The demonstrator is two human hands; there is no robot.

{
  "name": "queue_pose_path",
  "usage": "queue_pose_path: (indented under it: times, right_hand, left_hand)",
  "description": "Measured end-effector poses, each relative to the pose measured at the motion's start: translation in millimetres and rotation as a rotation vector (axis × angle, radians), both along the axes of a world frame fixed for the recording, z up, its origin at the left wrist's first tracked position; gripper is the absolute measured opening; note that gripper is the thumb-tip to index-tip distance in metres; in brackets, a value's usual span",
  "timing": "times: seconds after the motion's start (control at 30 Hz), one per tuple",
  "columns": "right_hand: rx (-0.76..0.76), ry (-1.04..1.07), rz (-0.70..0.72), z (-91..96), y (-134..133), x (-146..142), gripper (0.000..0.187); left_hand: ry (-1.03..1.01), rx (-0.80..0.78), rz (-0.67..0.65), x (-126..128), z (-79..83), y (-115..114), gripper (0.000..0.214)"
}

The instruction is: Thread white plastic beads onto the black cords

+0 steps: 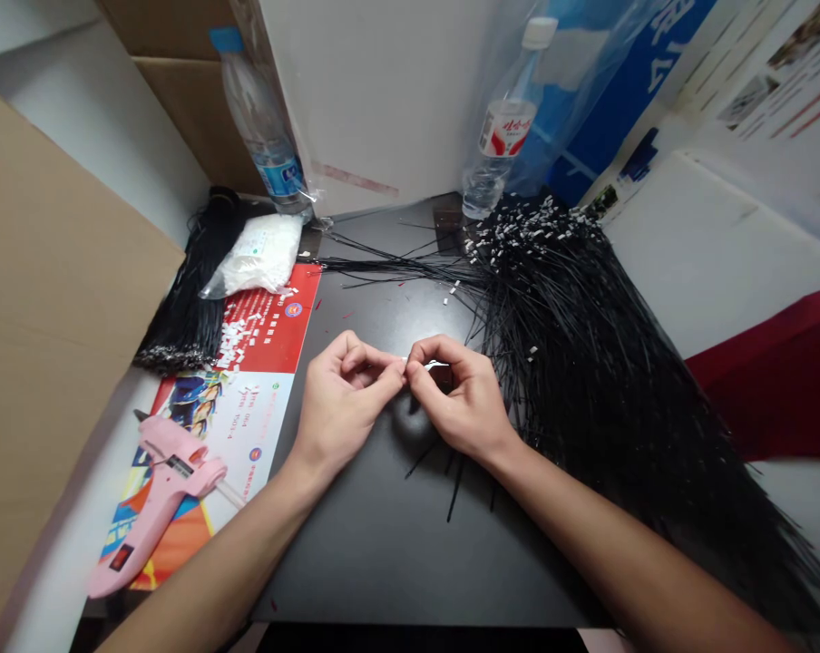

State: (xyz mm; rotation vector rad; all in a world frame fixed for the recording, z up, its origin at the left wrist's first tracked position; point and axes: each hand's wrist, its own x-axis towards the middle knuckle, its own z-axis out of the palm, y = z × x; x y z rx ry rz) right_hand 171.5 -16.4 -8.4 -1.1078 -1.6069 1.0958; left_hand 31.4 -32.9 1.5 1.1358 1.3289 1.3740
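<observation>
Over the middle of the dark table, my left hand [346, 394] and my right hand [461, 394] meet at their fingertips. Thumb and forefinger of each are pinched together. A sliver of a small white connector [405, 361] shows at the left fingertips, mostly covered by them. Several thin black wires [454, 490] stick out below my right hand, which seems to pinch one; its held end is hidden. Close by on the right spreads a large pile of black wires [573, 363] with white connectors [519, 227] on their far ends.
At left, a pink glue gun [171, 481] lies on a printed card [280, 336] with loose white connectors [237, 336]. Behind are a black wire bundle [199, 299] and a plastic bag of white pieces [264, 249]. Two bottles, one blue-capped [260, 127], one white-capped [505, 127], stand at the back.
</observation>
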Motion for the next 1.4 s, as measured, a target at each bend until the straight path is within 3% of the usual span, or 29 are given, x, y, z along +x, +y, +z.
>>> queue_pose_path:
  times: [0.27, 0.5, 0.7, 0.87, 1.03, 1.17, 1.4]
  right_hand:
    - [0.053, -0.048, 0.000, -0.7, 0.9, 0.3, 0.008]
    - [0.124, -0.153, 0.014, 5.3, 2.9, 2.8, 0.008]
    - [0.129, -0.191, 0.027, 7.1, 3.7, 9.2, 0.006]
    - [0.017, -0.164, 0.065, 8.0, 7.6, 12.6, 0.009]
    - [-0.148, -0.023, 0.180, 7.4, 14.3, 16.9, 0.017]
    - [-0.181, 0.001, 0.172, 7.5, 14.4, 16.3, 0.016]
    - [-0.200, 0.023, 0.190, 9.1, 11.8, 13.3, 0.016]
  left_hand:
    - [-0.018, -0.094, -0.035, -0.4, 6.1, 1.9, 0.040]
    - [-0.267, -0.200, -0.153, -8.4, 5.8, 6.3, 0.042]
    - [-0.133, -0.170, -0.244, -11.1, 7.3, 7.7, 0.022]
    - [-0.101, -0.185, -0.288, -16.1, 6.4, 9.0, 0.017]
    - [-0.263, -0.296, -0.343, -24.8, 2.3, 10.9, 0.020]
    - [-0.380, -0.342, -0.317, -24.2, 2.7, 12.0, 0.020]
    - [-0.388, -0.381, -0.351, -20.2, 6.5, 11.6, 0.018]
